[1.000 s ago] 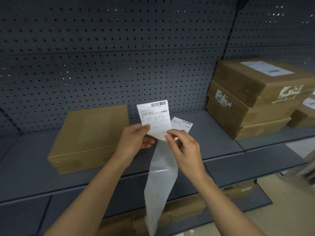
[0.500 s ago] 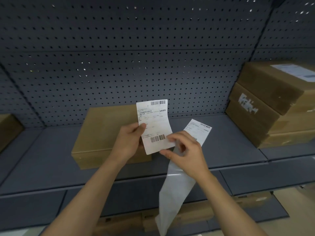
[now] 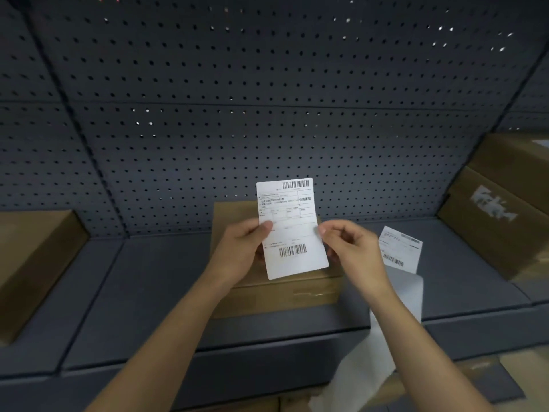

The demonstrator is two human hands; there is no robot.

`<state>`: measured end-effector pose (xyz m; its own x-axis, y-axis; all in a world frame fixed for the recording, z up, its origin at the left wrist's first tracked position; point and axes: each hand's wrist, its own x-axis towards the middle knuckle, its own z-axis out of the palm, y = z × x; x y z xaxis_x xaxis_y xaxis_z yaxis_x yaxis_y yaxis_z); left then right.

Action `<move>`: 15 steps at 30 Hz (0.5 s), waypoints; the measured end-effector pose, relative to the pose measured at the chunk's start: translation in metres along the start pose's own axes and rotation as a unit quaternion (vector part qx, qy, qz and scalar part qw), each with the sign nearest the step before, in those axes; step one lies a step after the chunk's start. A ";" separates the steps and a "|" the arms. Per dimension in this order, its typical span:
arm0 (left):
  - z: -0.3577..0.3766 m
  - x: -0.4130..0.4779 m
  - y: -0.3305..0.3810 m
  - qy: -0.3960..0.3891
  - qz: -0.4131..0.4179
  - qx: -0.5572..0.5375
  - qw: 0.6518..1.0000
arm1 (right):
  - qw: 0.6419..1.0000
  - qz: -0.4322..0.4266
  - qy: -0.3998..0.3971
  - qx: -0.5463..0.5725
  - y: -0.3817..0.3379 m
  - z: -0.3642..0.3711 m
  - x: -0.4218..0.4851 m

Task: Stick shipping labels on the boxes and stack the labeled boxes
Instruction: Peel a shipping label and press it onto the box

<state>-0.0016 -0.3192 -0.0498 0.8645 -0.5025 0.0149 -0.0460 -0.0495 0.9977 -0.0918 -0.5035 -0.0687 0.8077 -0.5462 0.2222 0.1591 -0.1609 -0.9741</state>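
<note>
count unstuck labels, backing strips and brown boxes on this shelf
unstuck labels: 2, held label and label on the strip
backing strip: 1
brown boxes plainly visible: 4, left box, centre box, top right box, lower right box
total: 7

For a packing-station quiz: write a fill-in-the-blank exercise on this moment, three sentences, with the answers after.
The shipping label shows ____ barcodes. The left hand pinches its left edge, the right hand its ____ edge. The cardboard box behind it rests on the grey shelf and is ____ in colour.
Missing words: two; right; brown.
</note>
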 end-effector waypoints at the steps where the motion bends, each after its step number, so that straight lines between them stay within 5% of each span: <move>1: -0.005 0.000 -0.001 -0.007 0.005 0.000 1.000 | 1.000 0.011 0.017 0.010 0.000 0.005 0.001; 15: -0.028 0.008 -0.010 -0.029 0.008 0.064 0.997 | 0.996 0.050 -0.059 -0.032 -0.001 0.021 0.012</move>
<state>0.0201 -0.2982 -0.0577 0.8330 -0.5528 0.0237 -0.1270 -0.1493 0.9806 -0.0702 -0.4926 -0.0664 0.8795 -0.4622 0.1136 0.0405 -0.1651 -0.9854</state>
